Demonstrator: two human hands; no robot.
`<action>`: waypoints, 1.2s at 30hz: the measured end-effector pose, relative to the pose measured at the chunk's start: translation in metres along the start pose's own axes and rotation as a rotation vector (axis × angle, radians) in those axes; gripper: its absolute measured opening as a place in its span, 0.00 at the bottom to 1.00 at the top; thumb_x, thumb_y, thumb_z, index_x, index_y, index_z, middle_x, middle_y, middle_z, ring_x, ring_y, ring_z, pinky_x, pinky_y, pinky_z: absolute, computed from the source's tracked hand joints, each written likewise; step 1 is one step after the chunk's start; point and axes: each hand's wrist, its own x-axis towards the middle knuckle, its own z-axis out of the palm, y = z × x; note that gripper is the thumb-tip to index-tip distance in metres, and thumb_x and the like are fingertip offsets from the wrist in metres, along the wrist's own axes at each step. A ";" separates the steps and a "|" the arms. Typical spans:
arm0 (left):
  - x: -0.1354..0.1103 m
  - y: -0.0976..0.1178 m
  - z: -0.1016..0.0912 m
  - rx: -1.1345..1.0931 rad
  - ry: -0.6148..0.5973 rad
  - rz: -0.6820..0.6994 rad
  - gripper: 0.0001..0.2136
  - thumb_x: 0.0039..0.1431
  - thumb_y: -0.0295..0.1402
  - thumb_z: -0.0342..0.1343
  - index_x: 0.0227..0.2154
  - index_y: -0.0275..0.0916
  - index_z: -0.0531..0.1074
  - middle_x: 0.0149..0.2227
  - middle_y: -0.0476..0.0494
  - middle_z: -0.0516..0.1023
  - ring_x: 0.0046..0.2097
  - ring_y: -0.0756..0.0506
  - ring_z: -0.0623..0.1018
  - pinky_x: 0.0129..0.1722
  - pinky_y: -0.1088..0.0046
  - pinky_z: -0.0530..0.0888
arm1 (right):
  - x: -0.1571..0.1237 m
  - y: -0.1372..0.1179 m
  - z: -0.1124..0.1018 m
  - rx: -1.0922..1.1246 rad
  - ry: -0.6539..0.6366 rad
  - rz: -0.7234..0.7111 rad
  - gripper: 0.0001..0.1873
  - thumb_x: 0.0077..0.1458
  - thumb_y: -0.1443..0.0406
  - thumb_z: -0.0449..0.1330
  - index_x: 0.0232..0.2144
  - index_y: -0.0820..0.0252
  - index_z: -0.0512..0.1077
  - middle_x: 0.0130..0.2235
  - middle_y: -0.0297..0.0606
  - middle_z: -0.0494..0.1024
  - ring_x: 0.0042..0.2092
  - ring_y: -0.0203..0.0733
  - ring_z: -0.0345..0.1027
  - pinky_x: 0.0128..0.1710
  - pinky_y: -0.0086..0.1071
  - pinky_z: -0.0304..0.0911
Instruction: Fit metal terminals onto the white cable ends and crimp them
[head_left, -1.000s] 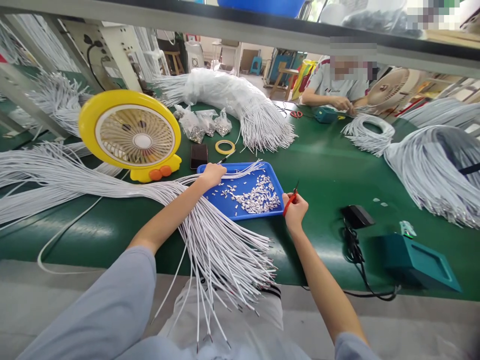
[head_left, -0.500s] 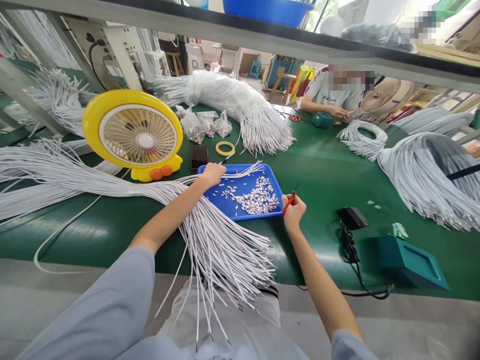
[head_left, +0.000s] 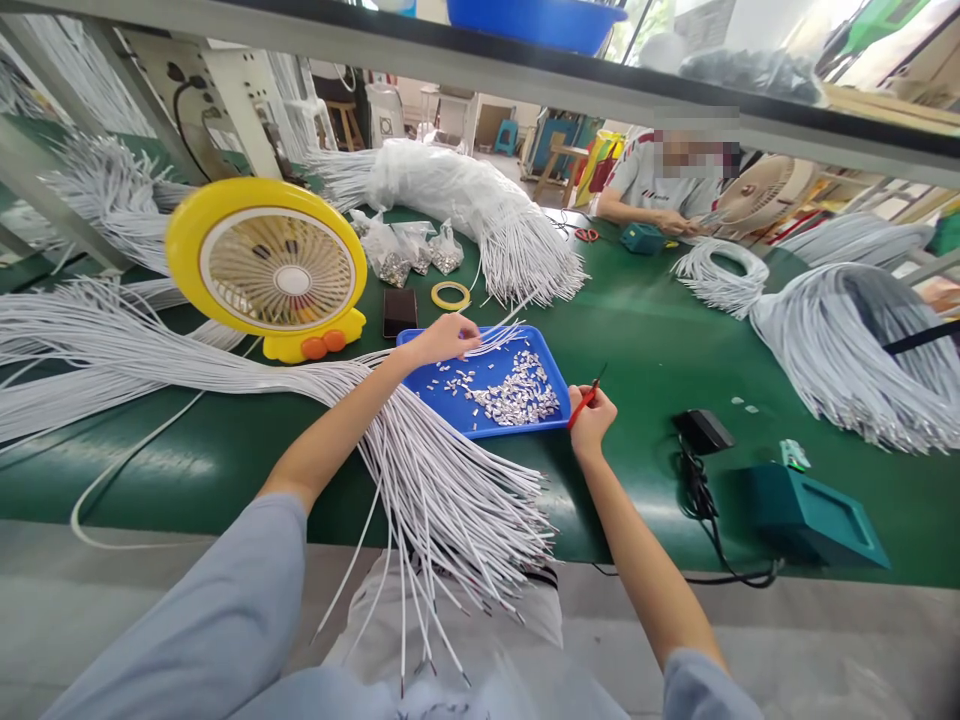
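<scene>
My left hand (head_left: pixel 448 338) is over the back left of a blue tray (head_left: pixel 489 434), its fingers closed on a white cable (head_left: pixel 517 312). Several other white cable ends lie across the tray beside it. Small shiny metal pieces (head_left: pixel 521 392) are scattered and heaped in the tray. At the tray's right edge, my right hand (head_left: pixel 592 420) grips a red-handled tool (head_left: pixel 583 404) with a thin dark tip pointing up; its exact kind is unclear. A thick bundle of white cables (head_left: pixel 442 480) passes under my left forearm and fans over the table's front edge.
A yellow fan (head_left: pixel 341 250) stands left, near a phone (head_left: pixel 399 313) and a tape roll (head_left: pixel 451 295). Bagged parts (head_left: pixel 448 250) and wrapped cables (head_left: pixel 450 180) lie behind. To the right are a teal device (head_left: pixel 817 515) and coiled cables (head_left: pixel 847 350). A co-worker (head_left: pixel 652 190) sits opposite.
My left hand has moved right, further over the tray, along the cable ends. My right hand has barely shifted, still gripping the red-handled tool.
</scene>
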 end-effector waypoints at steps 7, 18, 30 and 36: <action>-0.042 0.073 0.016 -0.253 -0.234 0.459 0.14 0.65 0.35 0.49 0.31 0.33 0.75 0.29 0.47 0.77 0.32 0.53 0.74 0.34 0.80 0.68 | -0.016 -0.052 0.003 0.261 0.057 0.023 0.13 0.49 0.59 0.63 0.24 0.64 0.67 0.20 0.26 0.65 0.21 0.28 0.57 0.23 0.27 0.56; -0.075 0.094 0.010 -0.502 0.072 0.760 0.11 0.63 0.31 0.53 0.39 0.29 0.77 0.34 0.39 0.74 0.32 0.51 0.72 0.34 0.75 0.71 | -0.049 -0.209 -0.008 0.621 -0.200 -0.236 0.04 0.51 0.68 0.60 0.30 0.58 0.74 0.30 0.33 0.77 0.28 0.31 0.65 0.31 0.29 0.63; -0.062 0.086 0.001 -0.864 0.509 0.372 0.09 0.51 0.35 0.65 0.25 0.32 0.78 0.23 0.43 0.78 0.24 0.52 0.76 0.24 0.80 0.74 | -0.048 -0.200 -0.007 0.522 -0.462 -0.214 0.05 0.51 0.69 0.63 0.33 0.55 0.77 0.33 0.32 0.80 0.35 0.34 0.74 0.37 0.28 0.70; -0.057 0.086 0.006 -0.975 0.379 0.217 0.15 0.51 0.41 0.64 0.23 0.32 0.77 0.20 0.45 0.76 0.22 0.51 0.74 0.23 0.77 0.75 | -0.047 -0.200 0.001 0.581 -0.533 -0.190 0.07 0.50 0.69 0.65 0.34 0.54 0.77 0.33 0.31 0.81 0.36 0.34 0.76 0.37 0.27 0.72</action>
